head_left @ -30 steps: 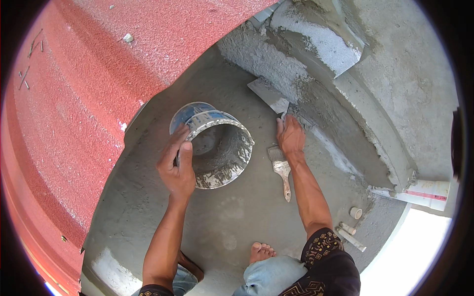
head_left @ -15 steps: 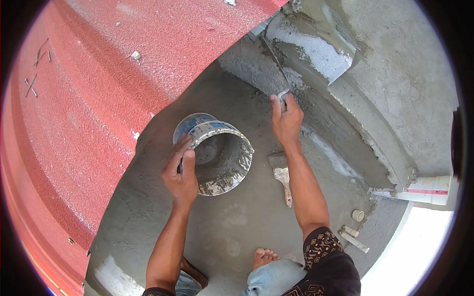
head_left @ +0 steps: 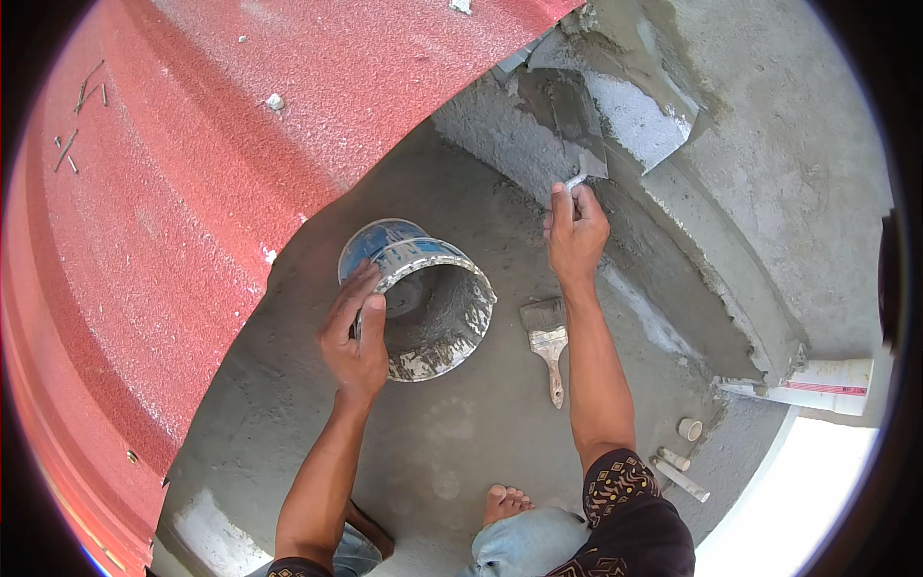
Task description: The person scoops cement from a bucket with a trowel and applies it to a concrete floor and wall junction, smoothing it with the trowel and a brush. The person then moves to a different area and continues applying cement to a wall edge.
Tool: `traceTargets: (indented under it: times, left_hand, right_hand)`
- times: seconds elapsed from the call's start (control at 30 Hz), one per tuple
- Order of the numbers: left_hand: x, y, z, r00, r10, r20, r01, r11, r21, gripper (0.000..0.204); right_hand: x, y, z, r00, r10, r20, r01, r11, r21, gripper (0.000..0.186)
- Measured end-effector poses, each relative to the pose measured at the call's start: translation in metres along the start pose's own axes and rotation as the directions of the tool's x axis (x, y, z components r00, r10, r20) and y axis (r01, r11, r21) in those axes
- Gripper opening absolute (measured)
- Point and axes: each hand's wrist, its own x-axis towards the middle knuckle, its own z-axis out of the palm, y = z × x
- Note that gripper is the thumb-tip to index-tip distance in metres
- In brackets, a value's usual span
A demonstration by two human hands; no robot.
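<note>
Mid-frame, left hand (head_left: 354, 338) clamps bucket (head_left: 431, 306) rim, likely heavy w/ mortar; right hand (head_left: 575, 231) fist-grips trowel (head_left: 571, 125) handle.

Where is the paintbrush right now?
In the head view, the paintbrush lies on the concrete floor, right of the bucket and just left of the right forearm, bristles pointing toward the wall.

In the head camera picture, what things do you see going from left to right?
Red roof → left hand → bucket → brush → right hand → pipe bits → white box.
</note>
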Motion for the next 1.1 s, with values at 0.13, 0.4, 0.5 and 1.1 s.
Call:
traceTargets:
  times: [0.13,0.4,0.5,1.1]
  left_hand:
    - [0.001,0.000,-0.003,1.000,-0.023,-0.002,0.023,1.000,-0.001,0.031]
    - [0.001,0.000,-0.002,0.999,-0.034,-0.018,0.034,0.999,-0.019,0.031]
    - [0.000,0.001,0.000,1.000,-0.019,-0.016,0.019,1.000,-0.003,0.031]
    - [-0.005,0.014,0.008,0.997,0.060,0.045,-0.062,0.997,0.045,0.029]
  right_hand:
    - [-0.005,-0.002,-0.008,0.998,0.063,0.012,-0.064,0.994,0.090,0.035]
    - [-0.025,0.010,-0.006,0.997,-0.062,0.038,0.063,0.997,-0.047,0.033]
    - [-0.015,0.028,0.012,0.985,-0.165,0.049,0.171,0.972,-0.161,0.038]
    - [-0.009,0.010,0.036,0.971,-0.201,-0.130,0.186,0.975,-0.118,0.031]
